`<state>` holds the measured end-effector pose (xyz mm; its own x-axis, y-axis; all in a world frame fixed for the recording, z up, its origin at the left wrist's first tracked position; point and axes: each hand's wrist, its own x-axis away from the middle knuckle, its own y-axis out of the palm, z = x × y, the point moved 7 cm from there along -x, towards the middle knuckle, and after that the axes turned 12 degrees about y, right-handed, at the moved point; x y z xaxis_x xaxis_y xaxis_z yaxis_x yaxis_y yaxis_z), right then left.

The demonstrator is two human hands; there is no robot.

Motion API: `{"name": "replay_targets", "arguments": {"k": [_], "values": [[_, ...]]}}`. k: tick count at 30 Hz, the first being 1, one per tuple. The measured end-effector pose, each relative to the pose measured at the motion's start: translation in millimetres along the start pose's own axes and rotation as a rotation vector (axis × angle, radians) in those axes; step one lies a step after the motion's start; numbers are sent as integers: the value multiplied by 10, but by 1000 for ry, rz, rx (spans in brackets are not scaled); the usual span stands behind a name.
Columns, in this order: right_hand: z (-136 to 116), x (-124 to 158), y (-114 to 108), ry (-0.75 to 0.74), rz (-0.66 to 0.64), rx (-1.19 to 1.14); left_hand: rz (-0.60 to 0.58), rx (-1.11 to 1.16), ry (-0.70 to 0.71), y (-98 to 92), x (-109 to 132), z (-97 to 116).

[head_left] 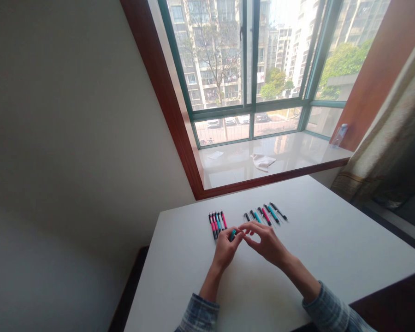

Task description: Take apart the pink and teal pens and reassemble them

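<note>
My left hand (224,250) is closed around a teal pen barrel (233,235), most of which is hidden by the fingers. Close beside it, my right hand (269,243) meets the left fingertips with thumb and index finger brought together in a pinch. Whatever small piece sits between those right fingertips is too small to tell. Just beyond the left hand lies a row of pens (213,226) in pink, teal and black, side by side. Beyond the right hand, a second, more spread-out row of pens (264,216) in black, teal and pink lies at a slant.
The white table (180,258) reaches up to the window ledge. On the ledge (228,173) lie a crumpled white cloth (263,161) and a flat pale sheet (216,155). A clear bottle (339,136) stands at its right end, near the curtain (376,120). A wall borders the left.
</note>
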<state>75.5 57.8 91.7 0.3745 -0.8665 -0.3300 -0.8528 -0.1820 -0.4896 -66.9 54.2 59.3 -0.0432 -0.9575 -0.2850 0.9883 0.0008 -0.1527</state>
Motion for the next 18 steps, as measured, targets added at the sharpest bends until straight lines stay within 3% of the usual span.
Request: {"name": "replay_targets", "arguments": {"k": [7, 11, 18], "values": [[155, -148, -131, -11, 90, 126, 125, 20, -20, -86, 2, -61], [356, -346, -157, 9, 22, 327, 200, 37, -28, -141, -1, -116], [542, -467, -6, 34, -33, 485, 216, -18, -10, -155, 1, -132]]}}
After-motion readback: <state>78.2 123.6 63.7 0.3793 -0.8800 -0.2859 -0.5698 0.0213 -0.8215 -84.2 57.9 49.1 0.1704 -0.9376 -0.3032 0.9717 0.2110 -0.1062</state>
